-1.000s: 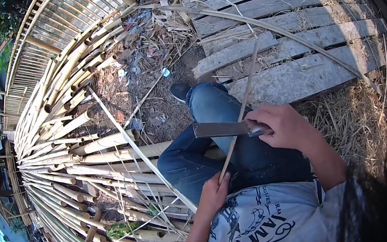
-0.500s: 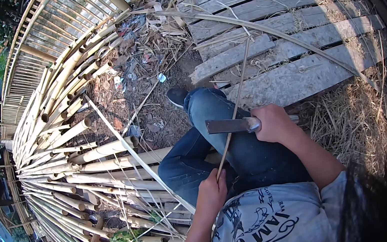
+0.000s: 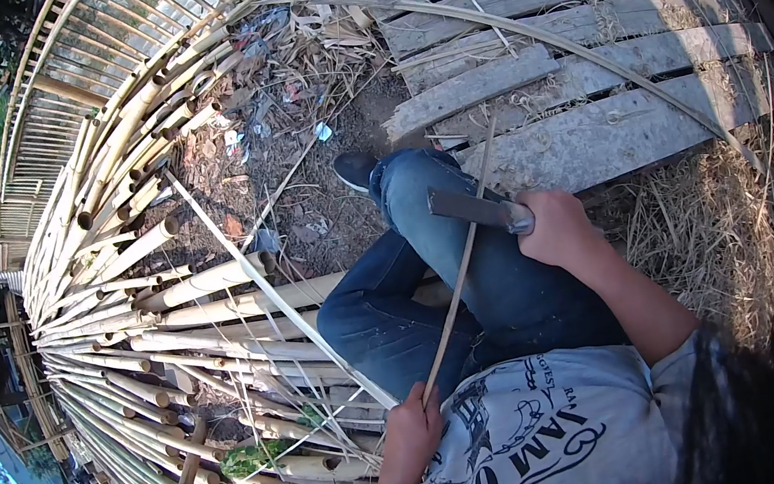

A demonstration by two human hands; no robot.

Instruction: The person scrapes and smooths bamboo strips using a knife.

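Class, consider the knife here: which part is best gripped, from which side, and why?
Probably by the handle, coming from the person's right, where the right hand already grips. The flat blade juts leftward, seen crossing the thin strip, so the left side offers only blade. Which edge is sharp, I cannot tell.

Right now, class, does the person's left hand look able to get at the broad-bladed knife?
Probably not readily: the left hand is gripping the thin bamboo strip near the lap, while the right hand holds the broad-bladed knife farther out.
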